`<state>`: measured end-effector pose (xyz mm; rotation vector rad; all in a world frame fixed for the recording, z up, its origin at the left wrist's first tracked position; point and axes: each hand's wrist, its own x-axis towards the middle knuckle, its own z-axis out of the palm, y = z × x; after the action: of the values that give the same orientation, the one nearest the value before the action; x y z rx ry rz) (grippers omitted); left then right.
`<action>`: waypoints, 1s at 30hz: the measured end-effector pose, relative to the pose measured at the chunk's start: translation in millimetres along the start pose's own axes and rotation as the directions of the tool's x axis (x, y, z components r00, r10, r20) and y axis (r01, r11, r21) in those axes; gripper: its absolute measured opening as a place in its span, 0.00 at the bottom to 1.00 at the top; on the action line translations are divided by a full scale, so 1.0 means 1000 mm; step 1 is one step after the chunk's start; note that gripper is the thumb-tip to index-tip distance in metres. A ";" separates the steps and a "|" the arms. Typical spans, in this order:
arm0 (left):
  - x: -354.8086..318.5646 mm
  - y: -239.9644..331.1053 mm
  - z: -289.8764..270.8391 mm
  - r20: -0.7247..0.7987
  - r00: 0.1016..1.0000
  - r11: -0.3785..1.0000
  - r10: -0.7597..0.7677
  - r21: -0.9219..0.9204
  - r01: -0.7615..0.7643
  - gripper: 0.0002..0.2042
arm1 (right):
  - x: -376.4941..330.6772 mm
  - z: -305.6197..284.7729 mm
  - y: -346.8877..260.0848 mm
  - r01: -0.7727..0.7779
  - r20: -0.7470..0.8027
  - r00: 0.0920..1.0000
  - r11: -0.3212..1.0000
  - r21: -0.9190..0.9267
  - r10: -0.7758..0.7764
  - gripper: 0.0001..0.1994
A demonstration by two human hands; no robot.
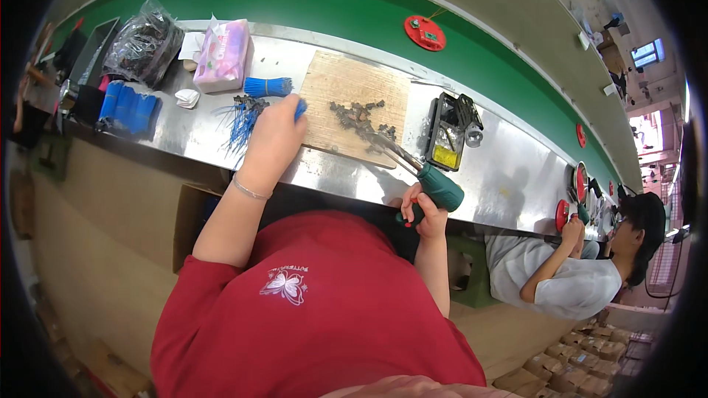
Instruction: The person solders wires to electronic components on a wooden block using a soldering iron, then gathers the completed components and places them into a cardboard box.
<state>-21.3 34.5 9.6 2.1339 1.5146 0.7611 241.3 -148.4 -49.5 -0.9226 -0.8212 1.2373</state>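
Observation:
My right hand [426, 210] is closed round the handle of a green soldering gun [441, 187]. Its metal tip reaches over the wooden board [354, 74], among a scatter of small dark pieces [361, 118]. At the board's left edge my left hand [279, 131] is closed, and a bit of blue wire [300, 109] shows at its fingers. Beside that hand lie loose blue wires with dark ends [242, 124]. A tidy bundle of blue wires [268, 87] rests just behind them.
A black tray [445, 133] with a yellow sponge stands right of the board. Farther left are a pink tissue pack [223, 55], a dark plastic bag [144, 44] and blue bundles [127, 108]. Another person [568, 273] sits at the bench on the right.

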 end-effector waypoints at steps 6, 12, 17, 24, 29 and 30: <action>0.012 0.018 0.025 0.120 0.964 0.954 0.238 -0.215 -0.208 0.07 | -0.001 -0.005 0.003 0.022 -0.009 1.000 0.999 0.044 -0.022 0.11; 0.017 0.016 0.032 0.203 0.935 0.951 0.290 -0.173 -0.257 0.10 | -0.002 -0.006 0.003 0.014 0.017 1.000 1.000 0.025 -0.015 0.11; 0.016 0.016 0.032 0.242 0.924 0.941 0.295 -0.239 -0.238 0.12 | -0.002 0.003 0.000 0.018 -0.069 0.998 0.998 0.063 -0.014 0.10; 0.013 0.015 0.032 0.267 0.911 0.938 0.313 -0.237 -0.253 0.13 | -0.001 0.006 -0.001 0.024 -0.059 0.998 0.998 0.056 -0.020 0.10; 0.008 0.020 0.021 0.236 0.926 0.935 0.294 -0.271 -0.228 0.11 | -0.001 0.005 -0.001 0.019 -0.051 0.999 0.998 0.061 -0.015 0.10; 0.006 0.021 0.016 0.227 0.931 0.932 0.284 -0.293 -0.213 0.11 | -0.001 0.005 -0.001 0.012 -0.053 0.999 0.998 0.061 -0.009 0.10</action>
<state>5.3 33.4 11.3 2.1452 0.9566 0.6812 237.3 -149.2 -46.4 -0.8967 -0.7415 1.2174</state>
